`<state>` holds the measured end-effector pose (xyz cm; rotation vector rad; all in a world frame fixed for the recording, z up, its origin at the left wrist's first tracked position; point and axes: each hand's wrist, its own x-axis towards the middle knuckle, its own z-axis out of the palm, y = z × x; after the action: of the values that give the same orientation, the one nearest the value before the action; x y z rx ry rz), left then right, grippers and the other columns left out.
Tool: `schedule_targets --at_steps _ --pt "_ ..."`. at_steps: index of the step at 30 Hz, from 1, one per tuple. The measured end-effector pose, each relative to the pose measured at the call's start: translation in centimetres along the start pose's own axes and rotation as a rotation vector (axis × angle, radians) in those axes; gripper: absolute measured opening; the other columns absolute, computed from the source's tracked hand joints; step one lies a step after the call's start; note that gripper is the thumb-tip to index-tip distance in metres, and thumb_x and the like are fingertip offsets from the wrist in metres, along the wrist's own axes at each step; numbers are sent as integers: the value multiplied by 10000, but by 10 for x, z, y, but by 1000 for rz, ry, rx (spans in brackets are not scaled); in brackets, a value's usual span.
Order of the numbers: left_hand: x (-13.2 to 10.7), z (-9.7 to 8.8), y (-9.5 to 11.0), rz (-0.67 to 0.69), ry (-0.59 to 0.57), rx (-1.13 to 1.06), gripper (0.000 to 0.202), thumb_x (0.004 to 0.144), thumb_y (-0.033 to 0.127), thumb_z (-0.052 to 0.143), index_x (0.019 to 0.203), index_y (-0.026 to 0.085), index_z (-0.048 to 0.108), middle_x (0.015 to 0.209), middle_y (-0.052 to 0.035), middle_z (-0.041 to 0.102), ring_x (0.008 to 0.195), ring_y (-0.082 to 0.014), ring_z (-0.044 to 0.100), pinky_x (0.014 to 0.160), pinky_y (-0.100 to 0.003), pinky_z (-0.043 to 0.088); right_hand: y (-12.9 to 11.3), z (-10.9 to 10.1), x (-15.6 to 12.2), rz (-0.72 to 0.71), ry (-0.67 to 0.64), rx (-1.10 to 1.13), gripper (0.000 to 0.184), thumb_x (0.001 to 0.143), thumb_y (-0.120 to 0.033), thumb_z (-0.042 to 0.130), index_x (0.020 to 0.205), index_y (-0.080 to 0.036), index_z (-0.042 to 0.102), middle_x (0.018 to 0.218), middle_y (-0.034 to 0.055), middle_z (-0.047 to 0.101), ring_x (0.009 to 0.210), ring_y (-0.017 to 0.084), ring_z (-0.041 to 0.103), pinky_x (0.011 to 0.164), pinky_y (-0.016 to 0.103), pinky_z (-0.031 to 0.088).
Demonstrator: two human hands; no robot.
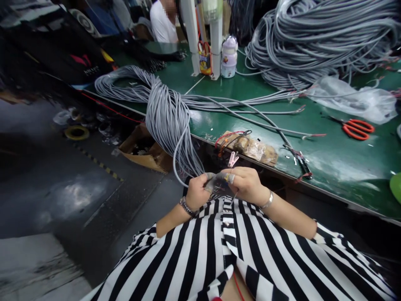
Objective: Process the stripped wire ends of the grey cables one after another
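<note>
My left hand (197,193) is closed around the end part of a grey cable, close in front of my body. Beside it, my right hand (249,184) pinches at the same cable end, where thin wire strands show blurred between the fingers. Some fingers and thumbs wear grey covers or tape. From the hands the cable leads up to a bundle of grey cables (167,110) that hangs over the table edge. A pink clip (233,159) stands just beyond my right hand, at that edge.
On the green table (338,167) lie orange-handled scissors (357,128), a plastic bag (354,98), a taped wooden block (255,149) and stripped cable ends. A large cable coil (322,42) and a bottle (229,57) stand behind. A cardboard box (147,152) sits below, left. Another person (163,23) is at the back.
</note>
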<state>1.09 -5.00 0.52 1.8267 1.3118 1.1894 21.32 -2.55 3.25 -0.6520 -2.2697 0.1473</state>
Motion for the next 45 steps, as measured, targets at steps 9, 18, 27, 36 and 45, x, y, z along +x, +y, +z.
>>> schedule_targets --at_steps 9,18,27,36,45 --pt "5 -5 2 -375 72 -443 359 797 501 684 795 145 631 553 25 613 385 -53 506 376 -139 374 -4 -3 1 258 122 167 182 909 -229 543 1040 -178 657 854 63 699 735 154 656 679 257 524" --pt "1 -4 6 -278 0 -340 263 779 395 708 818 137 678 566 8 641 418 -71 534 409 -158 421 -10 8 21 574 -81 350 307 921 -445 528 962 -156 624 820 70 655 727 175 584 695 303 482" --pt "-4 -6 -3 -283 -75 -410 289 813 421 685 847 135 662 586 -4 642 443 -72 541 432 -160 438 -2 28 13 1053 -276 1635 455 691 -514 776 752 -172 483 589 -62 527 362 -1 185 336 164 124" --pt "16 -12 -8 -604 -515 -991 523 580 591 824 669 126 602 436 40 494 296 -2 253 313 -152 154 9 -7 21 906 -453 1375 402 687 -456 802 707 -128 570 621 -21 590 526 54 479 499 178 379" --pt "20 -10 -13 -549 -153 -1093 473 607 586 802 644 154 611 370 65 402 287 -40 321 331 -183 259 -9 -13 9 644 170 480 318 877 -475 605 973 -172 624 848 62 632 723 167 573 660 301 482"
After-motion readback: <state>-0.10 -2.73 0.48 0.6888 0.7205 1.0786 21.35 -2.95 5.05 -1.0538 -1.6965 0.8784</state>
